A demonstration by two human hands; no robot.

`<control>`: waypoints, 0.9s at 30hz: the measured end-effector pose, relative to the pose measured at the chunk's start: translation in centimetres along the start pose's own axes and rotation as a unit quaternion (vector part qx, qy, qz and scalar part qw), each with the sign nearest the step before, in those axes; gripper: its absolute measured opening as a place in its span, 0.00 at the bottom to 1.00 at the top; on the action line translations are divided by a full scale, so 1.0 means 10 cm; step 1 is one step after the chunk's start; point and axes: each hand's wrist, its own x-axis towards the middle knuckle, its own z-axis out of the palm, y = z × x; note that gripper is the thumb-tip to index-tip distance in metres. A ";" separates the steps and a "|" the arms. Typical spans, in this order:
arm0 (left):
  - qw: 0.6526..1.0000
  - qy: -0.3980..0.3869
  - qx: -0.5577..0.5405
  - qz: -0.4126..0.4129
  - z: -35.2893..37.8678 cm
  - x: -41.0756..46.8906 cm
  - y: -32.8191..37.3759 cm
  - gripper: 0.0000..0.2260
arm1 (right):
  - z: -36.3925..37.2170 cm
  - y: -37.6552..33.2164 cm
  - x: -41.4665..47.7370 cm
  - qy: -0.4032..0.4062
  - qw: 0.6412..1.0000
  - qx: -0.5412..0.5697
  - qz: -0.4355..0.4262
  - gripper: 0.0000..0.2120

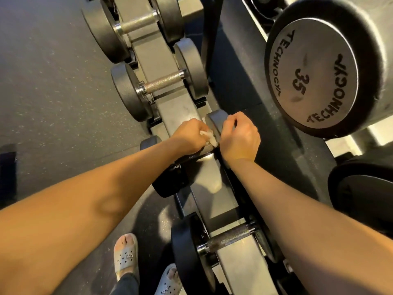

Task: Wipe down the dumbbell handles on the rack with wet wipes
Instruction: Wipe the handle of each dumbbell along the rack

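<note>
**Wiping the centre handle while the other hand is steadying it**

At the left of the frame the floor (53, 92) is lying dark and speckled. Two sandals (125, 256) are standing at the bottom edge, close beside the rack (161, 54), which is running from top centre down to bottom right.

Two upper dumbbells are resting crosswise in the rack's cradles, their bare handles at the top (138, 24) and just below (163, 83). I cannot tell whether these are already wiped.

At centre frame the left hand (189, 135) is reaching in, its fingers curled tight round a white wipe (208, 136) and pressing it onto the handle (205, 148) of the dumbbell being cleaned. The wipe is bunched at the handle's right end, where it meets the head (214, 121). Gripping round the bar, rather than dabbing, is probably letting the wipe reach the whole knurled surface.

Just to the right, the right hand (240, 137) is sitting over that head, its fingers curled down over the rim and clamped on it. This is likely keeping the dumbbell from rolling in its cradle under the rubbing.

Lower right, another handle (231, 237) is waiting, untouched by either hand. At the upper right a big dumbbell marked 35 (314, 77) is sitting on a higher tier, well apart from both hands.
</note>
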 end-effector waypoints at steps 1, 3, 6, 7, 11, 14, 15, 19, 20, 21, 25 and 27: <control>1.000 -0.009 0.019 0.000 0.01 0.00 -0.03 0.08 | 0.00 0.00 0.00 -0.001 1.000 0.001 -0.002 0.13; 0.996 -0.039 0.084 0.007 -0.07 -0.04 -0.07 0.10 | 0.00 0.01 0.00 -0.001 1.000 0.004 -0.006 0.13; 0.968 -0.098 0.231 0.026 -0.26 -0.12 -0.19 0.08 | 0.01 0.02 -0.01 0.015 1.000 0.002 -0.015 0.13; 0.949 -0.113 0.292 0.027 -0.32 -0.15 -0.24 0.07 | 0.01 0.01 -0.02 0.020 1.000 -0.004 -0.019 0.13; 0.897 -0.187 0.400 0.015 -0.50 -0.20 -0.22 0.11 | 0.00 0.00 -0.02 0.006 1.000 -0.008 -0.006 0.13; 0.925 -0.175 0.338 -0.012 -0.55 -0.15 -0.12 0.11 | -0.03 -0.01 -0.01 -0.013 1.000 -0.003 0.008 0.13; 0.944 -0.157 0.290 -0.021 -0.54 -0.12 -0.13 0.10 | -0.03 -0.02 -0.01 -0.017 1.000 -0.001 0.013 0.13; 0.946 -0.141 0.290 -0.032 -0.37 -0.29 -0.09 0.09 | -0.05 -0.04 -0.01 -0.025 0.999 0.003 0.023 0.12; 0.928 -0.137 0.347 -0.018 -0.32 -0.39 -0.10 0.09 | -0.06 -0.04 0.00 -0.027 0.999 0.007 0.025 0.12; 0.905 -0.124 0.407 0.005 -0.28 -0.47 -0.09 0.09 | -0.06 -0.03 0.00 -0.029 0.999 0.011 0.028 0.12; 0.823 -0.104 0.554 0.069 -0.24 -0.66 -0.12 0.12 | -0.05 -0.03 -0.03 -0.018 0.999 0.036 0.023 0.13; 0.817 -0.138 0.554 0.074 -0.22 -0.72 -0.04 0.10 | -0.07 -0.03 -0.04 -0.009 0.999 0.038 0.014 0.13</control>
